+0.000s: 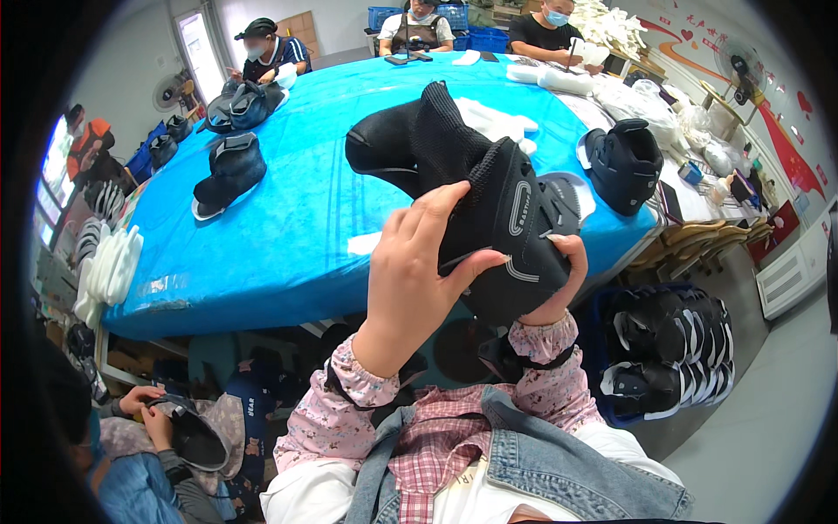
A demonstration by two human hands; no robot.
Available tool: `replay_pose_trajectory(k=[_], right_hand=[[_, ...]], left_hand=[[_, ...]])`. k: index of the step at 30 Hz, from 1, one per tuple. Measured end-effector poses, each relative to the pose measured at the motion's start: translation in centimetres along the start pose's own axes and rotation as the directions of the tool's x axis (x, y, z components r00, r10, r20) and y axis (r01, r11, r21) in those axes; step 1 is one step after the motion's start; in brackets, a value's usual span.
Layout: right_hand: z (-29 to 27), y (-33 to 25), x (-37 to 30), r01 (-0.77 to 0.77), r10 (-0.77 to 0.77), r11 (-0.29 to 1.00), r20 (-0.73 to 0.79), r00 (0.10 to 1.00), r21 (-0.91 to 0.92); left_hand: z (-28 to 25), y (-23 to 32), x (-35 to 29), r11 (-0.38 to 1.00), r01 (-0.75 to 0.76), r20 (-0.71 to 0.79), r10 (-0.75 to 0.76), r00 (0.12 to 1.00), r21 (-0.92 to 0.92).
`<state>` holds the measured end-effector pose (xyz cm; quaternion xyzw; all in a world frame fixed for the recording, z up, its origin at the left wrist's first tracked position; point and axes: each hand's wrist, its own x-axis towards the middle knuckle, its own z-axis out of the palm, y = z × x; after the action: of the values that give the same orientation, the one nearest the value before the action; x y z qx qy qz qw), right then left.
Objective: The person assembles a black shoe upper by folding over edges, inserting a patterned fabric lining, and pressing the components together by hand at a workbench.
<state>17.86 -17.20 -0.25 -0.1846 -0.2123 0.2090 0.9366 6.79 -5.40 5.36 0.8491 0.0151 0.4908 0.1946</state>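
Between my two hands, above the near side of the table, is a black shoe upper with a ribbed knit collar and pale trim. My left hand grips its left side, fingers over the knit and thumb pressed on the front. My right hand holds the right side from below, with much of the palm hidden behind the upper. Just beyond lies more black shoe material; I cannot tell whether it is a separate upper. White shoe-shaped pieces are partly covered behind it.
A blue sheet covers the large table. Black uppers stand at left and one more upper at right. A blue crate of black shoes is low right. White pieces pile at left. A co-worker handles an upper at lower left; others sit across.
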Motion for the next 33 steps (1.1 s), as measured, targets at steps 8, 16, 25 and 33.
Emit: replay_pose_trajectory(k=[8,16,25,33], right_hand=[[-0.4,-0.6,0.2,-0.326,0.333,0.941,-0.09,0.939,0.088],[1.2,-0.9,-0.6,-0.328,0.328,0.945,0.001,0.945,0.001],[1.5,-2.1,-0.6,-0.324,0.355,0.931,0.205,0.912,-0.168],[1.1,-3.7,0.3,-0.377,0.435,0.855,0.097,0.895,-0.355]], left_hand=[[-1.2,-1.4,1.2,0.941,0.215,0.366,-0.11,0.924,-0.262],[-1.7,0.6,0.9,0.966,0.243,0.213,-0.22,0.952,-0.092],[-1.4,-0.4,0.4,0.902,0.222,0.364,-0.079,0.928,-0.37],[-1.8,-0.3,1.1,0.492,0.731,0.731,-0.244,0.637,-0.473]])
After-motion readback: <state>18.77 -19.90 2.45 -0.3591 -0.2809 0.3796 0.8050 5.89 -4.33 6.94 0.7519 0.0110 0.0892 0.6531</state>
